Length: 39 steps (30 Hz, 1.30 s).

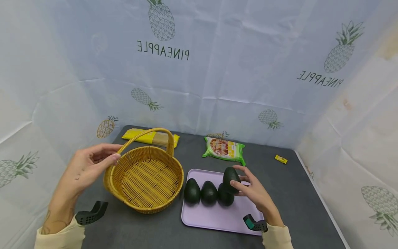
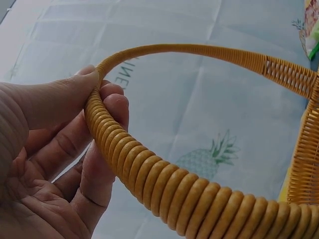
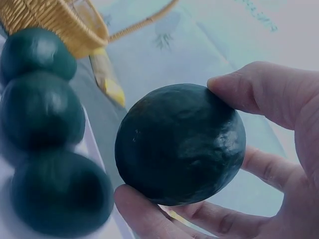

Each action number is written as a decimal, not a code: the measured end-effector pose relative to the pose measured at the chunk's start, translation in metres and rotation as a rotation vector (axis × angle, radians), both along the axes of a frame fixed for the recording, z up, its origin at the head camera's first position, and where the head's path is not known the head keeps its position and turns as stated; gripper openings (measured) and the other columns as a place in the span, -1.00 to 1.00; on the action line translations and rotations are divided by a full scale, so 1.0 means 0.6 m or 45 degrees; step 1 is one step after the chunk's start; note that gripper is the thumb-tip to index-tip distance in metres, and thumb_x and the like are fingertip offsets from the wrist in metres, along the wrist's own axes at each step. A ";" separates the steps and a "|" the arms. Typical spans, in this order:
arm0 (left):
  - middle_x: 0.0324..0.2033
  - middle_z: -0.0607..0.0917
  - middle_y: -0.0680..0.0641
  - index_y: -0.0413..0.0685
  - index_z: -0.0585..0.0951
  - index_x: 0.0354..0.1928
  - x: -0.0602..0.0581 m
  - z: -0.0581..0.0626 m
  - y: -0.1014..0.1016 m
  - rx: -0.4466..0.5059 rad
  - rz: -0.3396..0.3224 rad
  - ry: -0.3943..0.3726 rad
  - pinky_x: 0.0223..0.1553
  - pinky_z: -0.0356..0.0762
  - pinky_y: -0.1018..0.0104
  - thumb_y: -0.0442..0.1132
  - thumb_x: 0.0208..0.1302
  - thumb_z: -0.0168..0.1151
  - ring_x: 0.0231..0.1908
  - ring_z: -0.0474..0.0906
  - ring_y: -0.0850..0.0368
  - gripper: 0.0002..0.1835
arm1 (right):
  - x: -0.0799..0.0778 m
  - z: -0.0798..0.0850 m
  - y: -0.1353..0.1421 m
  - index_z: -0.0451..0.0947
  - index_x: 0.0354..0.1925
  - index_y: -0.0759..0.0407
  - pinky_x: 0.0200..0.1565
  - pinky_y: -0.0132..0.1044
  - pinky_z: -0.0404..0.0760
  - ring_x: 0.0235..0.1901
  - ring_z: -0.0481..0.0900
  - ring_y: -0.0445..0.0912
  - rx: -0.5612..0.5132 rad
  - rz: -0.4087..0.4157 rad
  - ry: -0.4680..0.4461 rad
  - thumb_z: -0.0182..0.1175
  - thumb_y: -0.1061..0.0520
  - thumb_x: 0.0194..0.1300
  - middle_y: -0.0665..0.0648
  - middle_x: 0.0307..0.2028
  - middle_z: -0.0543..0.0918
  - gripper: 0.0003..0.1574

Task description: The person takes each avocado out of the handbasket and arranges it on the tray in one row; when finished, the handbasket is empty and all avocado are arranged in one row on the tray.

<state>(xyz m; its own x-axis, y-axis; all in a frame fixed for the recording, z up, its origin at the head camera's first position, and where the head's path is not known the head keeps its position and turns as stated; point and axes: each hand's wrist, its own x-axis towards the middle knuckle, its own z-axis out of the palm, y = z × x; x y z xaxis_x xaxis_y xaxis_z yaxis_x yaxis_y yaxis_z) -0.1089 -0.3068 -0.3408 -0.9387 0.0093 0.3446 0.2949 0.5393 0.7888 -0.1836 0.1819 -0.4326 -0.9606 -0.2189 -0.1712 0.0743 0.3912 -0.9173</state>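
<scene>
My left hand (image 1: 88,165) pinches the arched handle (image 2: 144,169) of a yellow woven basket (image 1: 178,169), thumb on one side and fingers on the other. The basket's inside shows a bare slatted bottom. In my right hand (image 1: 253,188) is a dark green avocado (image 3: 179,144), gripped between thumb and fingers above the lilac tray (image 1: 211,221). Three more avocados stand in a row on that tray: one at the left (image 1: 192,192), one in the middle (image 1: 209,193), and one at the right (image 1: 225,197), partly covered by the held avocado in the head view.
Behind the basket lies a long yellow packet (image 1: 140,135). A green-edged food bag (image 1: 224,149) is at the back middle, and a small yellow sachet (image 1: 281,159) at the back right. Pineapple-print cloth (image 1: 217,76) hangs around the dark table (image 1: 295,197).
</scene>
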 end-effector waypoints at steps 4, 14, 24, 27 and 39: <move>-0.22 0.77 0.18 -0.18 0.64 0.16 0.000 -0.001 0.000 0.008 -0.003 -0.009 -0.30 0.68 0.43 -0.26 0.45 0.25 -0.29 0.70 0.27 -0.69 | 0.008 -0.013 0.025 0.29 0.43 -0.13 -0.12 0.04 0.77 -0.05 0.69 0.11 -0.012 -0.054 -0.030 0.36 0.02 0.35 0.43 0.20 0.48 -0.23; -0.22 0.77 0.20 -0.14 0.65 0.15 -0.001 0.001 0.000 -0.004 0.002 -0.014 -0.32 0.67 0.43 -0.23 0.45 0.26 -0.31 0.70 0.26 -0.70 | 0.017 -0.050 0.059 0.25 0.45 0.00 -0.16 0.06 0.77 -0.19 0.71 0.07 0.016 -0.140 -0.117 0.34 0.03 0.36 0.45 0.11 0.46 -0.21; -0.21 0.76 0.20 -0.15 0.64 0.17 0.000 0.000 0.000 0.000 0.007 -0.034 -0.30 0.68 0.43 -0.23 0.46 0.24 -0.29 0.70 0.27 -0.69 | 0.018 -0.077 0.072 0.34 0.40 0.02 -0.24 0.00 0.78 -0.25 0.67 0.04 0.098 -0.167 -0.155 0.38 0.02 0.31 0.42 0.00 0.52 -0.23; -0.21 0.76 0.19 -0.15 0.64 0.18 0.000 0.000 0.000 0.003 0.007 -0.032 -0.30 0.68 0.43 -0.22 0.46 0.25 -0.29 0.70 0.27 -0.68 | 0.018 -0.081 0.069 0.38 0.37 0.03 -0.27 -0.03 0.78 -0.26 0.66 0.02 0.169 -0.172 -0.142 0.39 -0.01 0.29 0.39 -0.05 0.59 -0.26; -0.21 0.76 0.18 -0.14 0.63 0.18 0.000 0.000 0.000 -0.006 0.011 -0.035 -0.31 0.68 0.42 -0.22 0.46 0.25 -0.29 0.70 0.27 -0.68 | 0.016 -0.083 0.055 0.39 0.34 0.08 -0.31 -0.05 0.77 -0.22 0.67 0.02 0.365 -0.147 -0.102 0.35 -0.10 0.30 0.34 -0.09 0.68 -0.26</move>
<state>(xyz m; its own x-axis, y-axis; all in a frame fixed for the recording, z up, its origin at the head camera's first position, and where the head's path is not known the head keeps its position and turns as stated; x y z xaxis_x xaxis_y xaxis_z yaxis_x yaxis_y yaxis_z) -0.1087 -0.3068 -0.3411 -0.9479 0.0028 0.3186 0.2684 0.5457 0.7938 -0.1737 0.2150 -0.4827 -0.9574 -0.0409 -0.2859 0.2007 0.6174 -0.7606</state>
